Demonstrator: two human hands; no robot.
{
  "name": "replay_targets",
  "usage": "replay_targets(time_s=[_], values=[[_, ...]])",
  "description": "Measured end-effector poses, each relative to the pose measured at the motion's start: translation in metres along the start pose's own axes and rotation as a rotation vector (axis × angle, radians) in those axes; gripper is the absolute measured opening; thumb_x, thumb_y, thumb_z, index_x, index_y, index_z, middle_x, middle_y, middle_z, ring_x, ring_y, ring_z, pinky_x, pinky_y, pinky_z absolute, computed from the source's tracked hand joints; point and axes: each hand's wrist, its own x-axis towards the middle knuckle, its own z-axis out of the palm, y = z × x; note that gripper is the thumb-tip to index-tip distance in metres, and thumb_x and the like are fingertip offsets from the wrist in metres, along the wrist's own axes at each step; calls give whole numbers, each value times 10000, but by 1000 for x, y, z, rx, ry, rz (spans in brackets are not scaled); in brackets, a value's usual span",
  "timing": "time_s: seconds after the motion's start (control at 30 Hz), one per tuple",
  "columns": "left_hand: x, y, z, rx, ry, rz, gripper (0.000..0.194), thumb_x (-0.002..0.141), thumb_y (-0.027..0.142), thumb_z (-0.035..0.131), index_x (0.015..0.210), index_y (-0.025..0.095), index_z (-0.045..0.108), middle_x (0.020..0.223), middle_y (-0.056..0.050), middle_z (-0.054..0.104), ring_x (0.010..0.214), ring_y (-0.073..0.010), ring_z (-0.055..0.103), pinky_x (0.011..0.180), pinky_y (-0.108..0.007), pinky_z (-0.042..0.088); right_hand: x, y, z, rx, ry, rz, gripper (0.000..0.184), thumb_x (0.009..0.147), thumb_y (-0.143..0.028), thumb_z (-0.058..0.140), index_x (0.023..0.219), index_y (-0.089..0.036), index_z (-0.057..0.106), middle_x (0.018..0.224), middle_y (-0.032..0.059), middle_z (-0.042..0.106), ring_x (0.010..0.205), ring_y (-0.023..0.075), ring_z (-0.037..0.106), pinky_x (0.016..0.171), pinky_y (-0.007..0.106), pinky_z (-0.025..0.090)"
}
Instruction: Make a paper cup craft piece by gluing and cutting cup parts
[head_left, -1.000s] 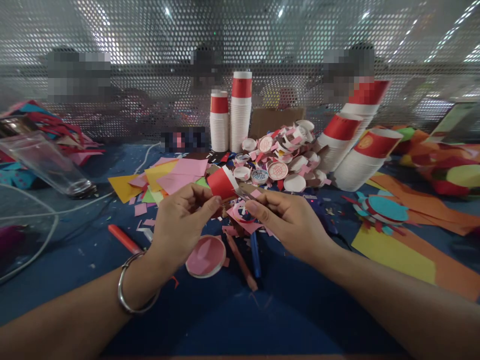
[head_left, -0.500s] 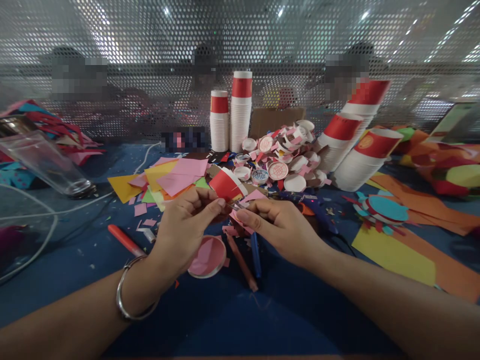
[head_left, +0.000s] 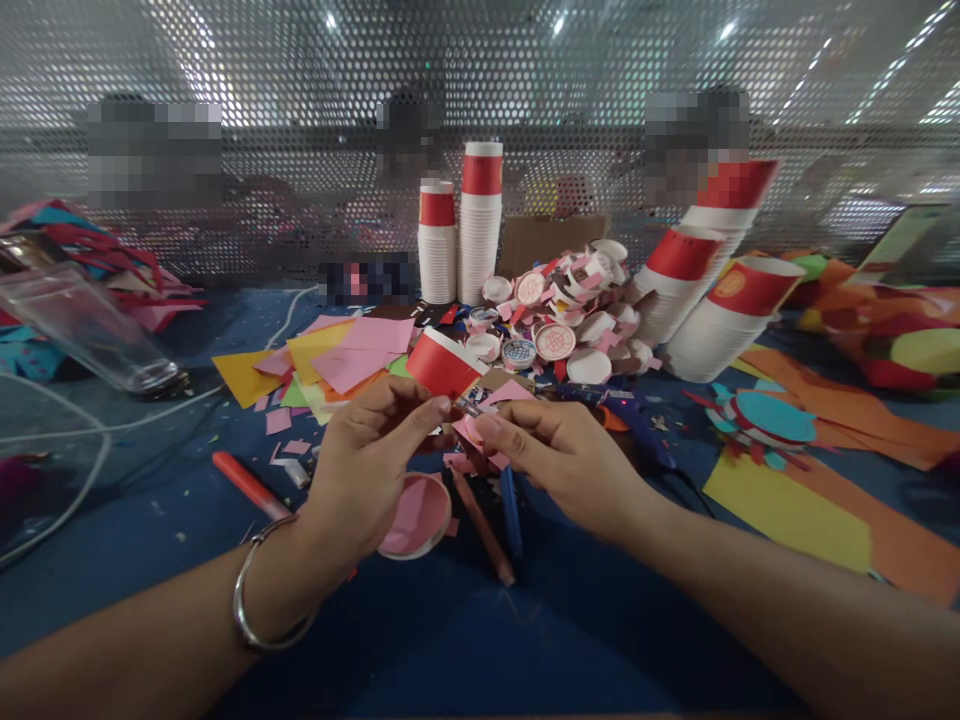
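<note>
My left hand (head_left: 371, 455) is closed, thumb and forefinger pinched together near the middle of the table. My right hand (head_left: 566, 460) is closed in a similar pinch just to the right, its fingertips a small gap away. Something thin and greyish shows between the fingertips, too small to make out. Right behind my left fingers is a tilted red and white paper cup piece (head_left: 444, 362). Pink paper scraps (head_left: 510, 392) lie behind the hands. Below them are a round cup base with pink paper (head_left: 416, 515), a brownish stick (head_left: 484, 530) and a blue pen (head_left: 511, 510).
Stacked paper cups (head_left: 480, 230) stand at the back, with more stacks (head_left: 701, 330) leaning at right. Between them is a heap of cut cup bottoms (head_left: 555, 340). Coloured paper sheets (head_left: 367, 350), a red marker (head_left: 247, 485), a clear bottle (head_left: 90, 325) and a blue tool with a cord (head_left: 645, 430) lie around.
The red cup piece sits slightly further left and lower behind my fingers. Both hands keep nearly the same pinched pose.
</note>
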Motion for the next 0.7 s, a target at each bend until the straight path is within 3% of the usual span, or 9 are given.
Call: replay_targets(time_s=[0.13,0.27,0.5,0.7], values=[[2,-2,-2,80,-22,63,167,820,248,835,779,191,683,825,-5,756,768,-129,696,731,-236,622,-1,2,0,25,-5,-3,409,861,-528,768,746,-157,638,576,-86,403,480,46,250,428,233,188],[3,-3,-4,112,-29,65,164,819,256,835,798,191,686,827,-6,756,765,-137,700,738,-255,624,0,4,-1,1,-1,-18,423,871,-541,755,740,-157,635,583,-82,406,494,49,251,432,238,177],[4,4,0,49,-53,-20,179,765,244,854,757,184,686,766,-13,744,706,-142,689,690,-261,604,-1,3,-2,-38,1,-37,449,859,-578,752,706,-176,624,595,-76,404,518,66,283,486,230,305],[3,11,-1,75,-78,-51,145,769,249,844,794,179,719,774,-19,738,688,-136,675,644,-235,585,-1,1,-2,-117,0,-76,459,881,-614,709,731,-185,649,708,-3,553,675,123,500,645,256,479]])
